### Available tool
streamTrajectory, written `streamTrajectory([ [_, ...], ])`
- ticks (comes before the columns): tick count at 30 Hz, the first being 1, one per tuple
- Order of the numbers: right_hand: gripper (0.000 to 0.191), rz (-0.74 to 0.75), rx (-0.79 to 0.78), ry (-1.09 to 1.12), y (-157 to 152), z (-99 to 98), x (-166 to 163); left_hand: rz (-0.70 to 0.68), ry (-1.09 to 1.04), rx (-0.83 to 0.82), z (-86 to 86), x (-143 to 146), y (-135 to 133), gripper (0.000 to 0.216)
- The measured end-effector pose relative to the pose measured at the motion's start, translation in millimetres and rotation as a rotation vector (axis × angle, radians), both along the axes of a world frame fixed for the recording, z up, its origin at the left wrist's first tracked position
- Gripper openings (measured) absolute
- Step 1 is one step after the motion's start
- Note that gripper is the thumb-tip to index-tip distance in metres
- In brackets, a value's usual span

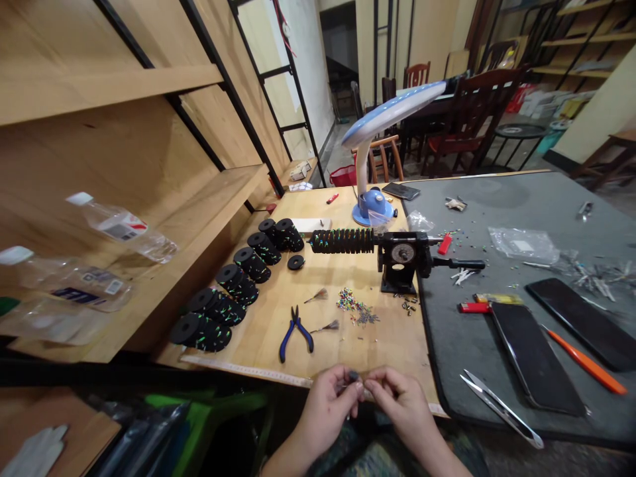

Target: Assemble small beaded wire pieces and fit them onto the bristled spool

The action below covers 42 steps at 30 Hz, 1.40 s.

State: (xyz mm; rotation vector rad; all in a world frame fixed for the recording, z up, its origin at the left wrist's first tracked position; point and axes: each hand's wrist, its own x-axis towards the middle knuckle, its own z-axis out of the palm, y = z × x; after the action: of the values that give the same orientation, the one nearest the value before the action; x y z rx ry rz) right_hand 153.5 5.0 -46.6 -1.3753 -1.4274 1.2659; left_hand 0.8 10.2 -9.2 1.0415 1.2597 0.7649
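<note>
A small dark-grey piece (353, 375) is pinched between the thumb and fingers of the left hand (328, 405), on the side that faces the right hand (401, 399). The right thumb and forefinger are brought close together just beside it; whether anything thin is gripped there cannot be told. The piece is thus borne by the left hand and lies a little leftward of the right fingertips; its long axis is too small to be made out.

Straight ahead of the joined fingertips, a scatter of thin grey metal pins (366, 318) is spread on the pale wooden table (397, 348), with a heap of multicoloured beads (348, 299) just beyond. Ahead of the left hand and to its left, blue-handled metal pliers (296, 331) are laid with handles towards it and tips pointing away, nearer to it than to the right hand.
</note>
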Motion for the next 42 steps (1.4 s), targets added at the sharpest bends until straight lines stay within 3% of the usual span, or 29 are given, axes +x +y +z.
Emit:
streamTrajectory([
  [6, 0.028, 0.068, 0.098, -0.076, -3, -1.8, 3, -0.024, 0.034, 0.024, 5.3, 2, 0, 0.027],
  [13, 0.018, 0.182, 0.260, -0.281, 0, 11.7, 8, -0.066, 0.132, 0.088, 9.9, 0, 1, 0.017],
  [24, 0.016, 0.219, 0.506, -0.533, 1, 17.9, 11, -0.103, 0.301, 0.215, 9.4, -2, 4, 0.008],
  [35, 0.019, 0.251, 0.525, -0.589, 3, 16.2, 8, -0.035, 0.391, 0.253, -3.6, 1, 2, 0.006],
  [42, 0.018, 0.211, 0.448, -0.477, 6, 17.3, 11, -0.040, 0.392, 0.274, 4.0, 0, 8, 0.013],
])
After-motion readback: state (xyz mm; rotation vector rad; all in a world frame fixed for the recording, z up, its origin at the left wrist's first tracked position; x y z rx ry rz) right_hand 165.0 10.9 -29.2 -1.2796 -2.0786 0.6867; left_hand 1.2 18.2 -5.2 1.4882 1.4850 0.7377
